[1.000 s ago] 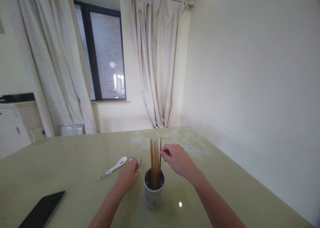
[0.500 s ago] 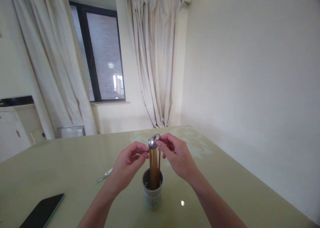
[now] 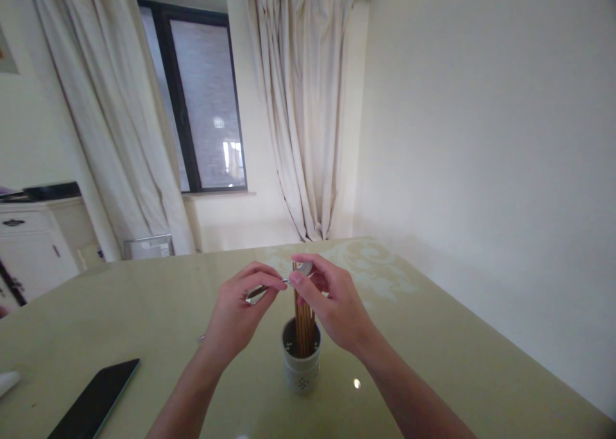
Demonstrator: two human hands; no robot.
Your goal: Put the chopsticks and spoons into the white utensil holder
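Observation:
A white ceramic holder (image 3: 301, 370) stands on the glossy green table (image 3: 433, 362) with several brown chopsticks (image 3: 303, 327) upright in it. Just above the chopstick tips both hands pinch a metal spoon (image 3: 269, 286). My left hand (image 3: 237, 314) grips the handle between thumb and fingers. My right hand (image 3: 328, 304) holds the bowl end, which is mostly hidden by its fingers.
A dark phone (image 3: 96, 405) lies flat at the near left of the table. A white object (image 3: 8, 381) pokes in at the left edge. Behind the table are a curtained window (image 3: 202, 105) and a white cabinet (image 3: 33, 240).
My left hand lifted the metal spoon off the table and brought it up over the chopsticks; my right hand let go of the chopsticks and took its bowl end. The spoon now lies level.

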